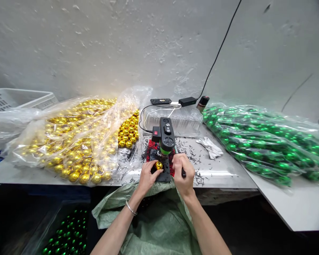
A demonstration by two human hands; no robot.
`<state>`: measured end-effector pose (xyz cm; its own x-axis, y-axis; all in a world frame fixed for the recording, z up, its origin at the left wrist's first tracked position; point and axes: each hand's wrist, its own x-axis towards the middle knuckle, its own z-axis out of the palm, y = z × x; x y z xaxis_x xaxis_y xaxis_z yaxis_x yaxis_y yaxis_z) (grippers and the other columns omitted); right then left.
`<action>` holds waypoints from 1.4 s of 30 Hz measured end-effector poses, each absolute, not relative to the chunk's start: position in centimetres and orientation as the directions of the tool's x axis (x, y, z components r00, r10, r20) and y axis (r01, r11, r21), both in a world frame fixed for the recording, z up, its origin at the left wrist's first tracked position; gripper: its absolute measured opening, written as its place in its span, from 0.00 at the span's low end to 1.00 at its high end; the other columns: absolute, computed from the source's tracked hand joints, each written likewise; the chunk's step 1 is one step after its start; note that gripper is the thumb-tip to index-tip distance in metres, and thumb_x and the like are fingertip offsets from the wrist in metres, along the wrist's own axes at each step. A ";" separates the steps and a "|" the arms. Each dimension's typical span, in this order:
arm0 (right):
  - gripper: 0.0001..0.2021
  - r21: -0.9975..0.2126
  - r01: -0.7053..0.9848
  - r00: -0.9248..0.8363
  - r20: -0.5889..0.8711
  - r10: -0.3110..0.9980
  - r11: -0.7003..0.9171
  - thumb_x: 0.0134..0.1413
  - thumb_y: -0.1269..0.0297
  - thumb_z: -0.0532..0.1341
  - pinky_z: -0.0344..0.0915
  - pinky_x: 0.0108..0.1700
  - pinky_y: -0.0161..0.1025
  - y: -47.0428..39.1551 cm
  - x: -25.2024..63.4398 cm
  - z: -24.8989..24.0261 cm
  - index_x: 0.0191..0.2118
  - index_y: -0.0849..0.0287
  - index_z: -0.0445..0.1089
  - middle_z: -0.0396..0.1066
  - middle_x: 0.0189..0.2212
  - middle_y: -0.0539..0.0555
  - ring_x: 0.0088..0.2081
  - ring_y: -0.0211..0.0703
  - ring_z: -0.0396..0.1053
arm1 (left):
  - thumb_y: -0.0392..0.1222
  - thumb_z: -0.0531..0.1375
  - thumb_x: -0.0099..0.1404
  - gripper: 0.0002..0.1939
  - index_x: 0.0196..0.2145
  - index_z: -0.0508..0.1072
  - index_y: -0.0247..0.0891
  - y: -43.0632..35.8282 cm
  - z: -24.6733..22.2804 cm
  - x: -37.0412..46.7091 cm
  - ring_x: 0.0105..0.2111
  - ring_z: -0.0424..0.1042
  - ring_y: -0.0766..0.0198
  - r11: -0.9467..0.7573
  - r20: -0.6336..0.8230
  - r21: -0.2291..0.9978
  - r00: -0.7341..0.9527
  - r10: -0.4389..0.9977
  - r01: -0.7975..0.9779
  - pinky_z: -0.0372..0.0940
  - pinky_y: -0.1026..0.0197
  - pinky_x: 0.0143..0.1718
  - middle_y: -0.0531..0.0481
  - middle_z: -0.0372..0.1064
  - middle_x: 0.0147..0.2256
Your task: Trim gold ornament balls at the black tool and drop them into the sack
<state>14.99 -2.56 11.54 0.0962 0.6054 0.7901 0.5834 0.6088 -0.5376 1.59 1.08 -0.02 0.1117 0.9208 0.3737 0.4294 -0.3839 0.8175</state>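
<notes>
A small black machine (pixel 167 136) with a green ring low on its head stands upright at the table's middle. Below its head, a shiny gold ball (pixel 158 165) sits over a dark base plate (pixel 157 176). My left hand (pixel 149 174) pinches this ball between thumb and fingers. To the right of the machine, my right hand (pixel 184 173) is wrapped round a black-ended lever handle (pixel 183 173). Red material (pixel 172 161) littered with black bits shows around the base.
Clear bags of gold balls (pixel 77 141) lie left, green balls (pixel 266 138) right. Behind stand a clear plastic tray (pixel 175 120) and a dark can (pixel 202 102). A white glove (pixel 210 147) lies right of the machine. Green sacking (pixel 159 219) hangs below the front edge.
</notes>
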 end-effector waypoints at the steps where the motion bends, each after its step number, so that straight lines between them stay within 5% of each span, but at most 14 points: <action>1: 0.13 -0.556 0.578 0.096 0.774 0.626 0.598 0.64 0.75 0.51 0.60 0.31 0.35 -2.7 14.9 12.4 0.27 0.56 0.58 0.62 0.27 0.49 0.29 0.36 0.63 | 0.45 0.64 0.63 0.17 0.49 0.75 0.40 0.1 -0.1 1.2 0.47 0.73 0.50 -0.413 0.394 0.805 0.136 0.909 0.426 0.66 0.45 0.52 0.42 0.75 0.45; 6: 0.12 -0.540 0.574 0.083 0.786 0.612 0.616 0.64 0.75 0.51 0.59 0.30 0.36 -2.7 14.6 12.6 0.28 0.57 0.59 0.62 0.26 0.49 0.29 0.36 0.62 | 0.57 0.68 0.57 0.34 0.58 0.68 0.41 -3.7 0.4 -1.7 0.54 0.69 0.45 -0.555 0.455 0.675 0.319 0.832 0.486 0.64 0.43 0.55 0.38 0.70 0.54; 10: 0.13 -0.520 0.578 0.090 0.806 0.585 0.628 0.63 0.76 0.51 0.58 0.29 0.35 -2.6 14.5 11.2 0.28 0.57 0.59 0.61 0.26 0.49 0.28 0.36 0.62 | 0.50 0.53 0.71 0.20 0.57 0.69 0.41 1.2 3.0 -4.2 0.57 0.66 0.49 -0.419 0.484 0.631 0.091 0.870 0.653 0.61 0.44 0.58 0.38 0.68 0.55; 12: 0.13 -0.515 0.578 0.081 0.808 0.584 0.633 0.63 0.76 0.51 0.58 0.29 0.35 -2.6 14.5 10.9 0.28 0.56 0.58 0.61 0.26 0.49 0.29 0.36 0.62 | 0.45 0.50 0.72 0.20 0.57 0.69 0.37 5.4 4.5 -5.2 0.58 0.64 0.48 -0.237 0.429 0.605 -0.060 0.902 0.760 0.60 0.44 0.58 0.36 0.66 0.57; 16: 0.13 -0.498 0.590 0.067 0.815 0.576 0.636 0.62 0.77 0.51 0.59 0.30 0.35 -2.6 14.7 10.9 0.27 0.56 0.58 0.61 0.27 0.50 0.29 0.36 0.62 | 0.46 0.51 0.70 0.20 0.47 0.75 0.29 12.0 6.2 -6.2 0.51 0.70 0.39 0.117 0.088 0.507 -0.186 0.979 0.854 0.64 0.44 0.49 0.28 0.71 0.49; 19: 0.12 -0.488 0.597 0.060 0.819 0.571 0.637 0.62 0.77 0.51 0.59 0.30 0.36 -2.7 14.8 10.8 0.28 0.56 0.58 0.61 0.27 0.50 0.29 0.37 0.62 | 0.48 0.55 0.68 0.19 0.38 0.78 0.29 13.7 6.1 -6.4 0.46 0.73 0.37 0.127 0.025 0.524 -0.165 0.986 0.842 0.64 0.46 0.45 0.28 0.75 0.42; 23: 0.12 -0.477 0.600 0.035 0.818 0.574 0.643 0.62 0.76 0.51 0.59 0.30 0.36 -2.7 15.0 10.5 0.28 0.57 0.58 0.61 0.26 0.49 0.29 0.37 0.62 | 0.52 0.56 0.66 0.19 0.39 0.79 0.34 13.0 5.6 -6.6 0.42 0.76 0.48 0.076 0.002 0.614 -0.098 0.995 0.786 0.65 0.57 0.40 0.39 0.78 0.38; 27: 0.12 -0.481 0.588 0.041 0.821 0.569 0.650 0.62 0.77 0.51 0.59 0.30 0.36 -2.6 15.0 10.4 0.28 0.57 0.59 0.61 0.26 0.50 0.29 0.37 0.62 | 0.55 0.54 0.66 0.24 0.49 0.75 0.34 10.4 4.5 -6.7 0.37 0.77 0.57 0.035 -0.010 0.780 -0.044 0.999 0.625 0.66 0.60 0.38 0.43 0.78 0.42; 32: 0.12 -0.484 0.585 0.049 0.822 0.567 0.651 0.61 0.77 0.51 0.59 0.31 0.36 -2.6 15.0 10.4 0.28 0.56 0.58 0.61 0.26 0.50 0.30 0.37 0.62 | 0.51 0.62 0.58 0.18 0.40 0.77 0.34 8.6 3.5 -5.9 0.40 0.75 0.53 -0.022 0.045 0.876 -0.037 0.998 0.481 0.66 0.56 0.43 0.42 0.78 0.39; 36: 0.12 -0.476 0.591 0.038 0.823 0.566 0.652 0.61 0.77 0.51 0.59 0.30 0.36 -2.7 15.0 10.3 0.28 0.57 0.59 0.61 0.26 0.50 0.29 0.37 0.62 | 0.52 0.65 0.55 0.22 0.42 0.76 0.35 7.7 4.4 -5.1 0.39 0.75 0.57 0.056 -0.047 0.998 -0.222 0.974 0.038 0.68 0.57 0.43 0.44 0.78 0.41; 39: 0.12 -0.480 0.589 0.044 0.823 0.567 0.650 0.61 0.78 0.51 0.60 0.30 0.36 -2.8 15.0 10.3 0.28 0.57 0.59 0.61 0.25 0.50 0.29 0.37 0.62 | 0.52 0.68 0.54 0.21 0.41 0.77 0.35 5.4 4.8 -4.0 0.39 0.76 0.61 0.062 -0.141 0.922 -0.182 0.973 -0.381 0.69 0.58 0.45 0.45 0.77 0.42; 42: 0.12 -0.483 0.588 0.032 0.815 0.578 0.649 0.61 0.78 0.51 0.59 0.30 0.36 -2.8 15.0 10.6 0.29 0.57 0.60 0.61 0.26 0.50 0.29 0.37 0.62 | 0.48 0.70 0.52 0.18 0.38 0.79 0.35 2.9 4.1 -2.2 0.39 0.77 0.61 0.200 -0.242 0.819 -0.008 0.970 -0.537 0.70 0.59 0.45 0.44 0.78 0.41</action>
<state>15.05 -2.81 10.64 0.0323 0.5779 0.8155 0.5883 0.6486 -0.4830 -2.20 2.86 4.10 -0.0082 0.9703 -0.2419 -0.5374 0.1997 0.8193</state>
